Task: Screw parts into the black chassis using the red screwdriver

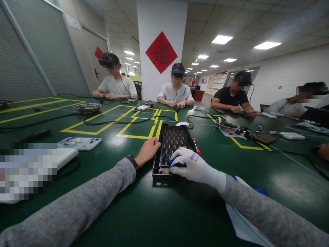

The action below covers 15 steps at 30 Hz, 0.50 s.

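In front of me a long black open case [157, 168] lies on the table, with rows of small pale pieces or openings in its dark insert. My left hand [149, 150], bare with a watch at the wrist, is closed against the case's left edge. My right hand [187, 164] wears a white glove with blue on its fingers. It reaches over the near right part of the case, fingers curled down inside. Whatever sits between those fingers is hidden. A small yellowish part [166, 171] shows beside the gloved fingertips, at the case's near end.
Red-handled items [197, 146] lie right of the case. A phone [80, 143] and a white object [67, 155] are at left. Metal bowls [87, 108] [227, 125], cables and yellow tape mark the green table [123, 219]. A blue-white glove [246, 219] lies under my right forearm. Several people sit opposite.
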Each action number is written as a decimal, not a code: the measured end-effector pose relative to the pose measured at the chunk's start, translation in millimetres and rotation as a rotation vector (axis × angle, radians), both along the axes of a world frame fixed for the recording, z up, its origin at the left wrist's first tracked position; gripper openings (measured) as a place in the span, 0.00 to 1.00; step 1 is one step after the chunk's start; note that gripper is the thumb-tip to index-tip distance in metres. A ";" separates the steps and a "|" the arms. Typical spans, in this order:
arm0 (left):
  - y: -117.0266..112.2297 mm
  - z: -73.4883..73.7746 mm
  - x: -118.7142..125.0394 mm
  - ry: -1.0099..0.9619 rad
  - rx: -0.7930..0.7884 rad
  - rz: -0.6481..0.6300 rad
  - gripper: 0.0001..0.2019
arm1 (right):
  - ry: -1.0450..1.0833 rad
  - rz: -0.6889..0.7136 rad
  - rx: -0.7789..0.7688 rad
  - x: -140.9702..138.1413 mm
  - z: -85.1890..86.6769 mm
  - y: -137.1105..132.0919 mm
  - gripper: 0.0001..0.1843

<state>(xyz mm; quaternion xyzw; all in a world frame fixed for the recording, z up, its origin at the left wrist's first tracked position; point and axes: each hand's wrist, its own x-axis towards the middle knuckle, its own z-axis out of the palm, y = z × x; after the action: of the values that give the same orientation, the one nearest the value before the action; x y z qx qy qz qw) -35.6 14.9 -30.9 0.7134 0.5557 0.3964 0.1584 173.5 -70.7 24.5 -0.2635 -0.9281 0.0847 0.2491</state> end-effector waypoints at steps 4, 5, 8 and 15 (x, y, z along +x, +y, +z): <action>-0.7 0.5 -0.1 0.006 -0.011 0.013 0.10 | -0.004 0.004 -0.008 0.1 0.1 -0.2 0.09; -0.8 0.6 -0.1 0.009 -0.013 0.017 0.10 | 0.000 0.012 -0.018 0.4 0.0 0.1 0.09; -1.3 0.5 0.0 0.015 -0.007 0.017 0.10 | 0.022 0.034 -0.051 1.4 -0.6 1.1 0.08; -1.4 1.0 0.0 0.017 -0.015 0.013 0.10 | 0.002 0.028 -0.044 1.4 2.2 -0.5 0.09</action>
<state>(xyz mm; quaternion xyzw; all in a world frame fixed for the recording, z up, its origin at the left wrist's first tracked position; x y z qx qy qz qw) -35.6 13.4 -29.9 0.7119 0.5647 0.3871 0.1566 174.9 -71.2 26.7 -0.2557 -0.9293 0.1090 0.2431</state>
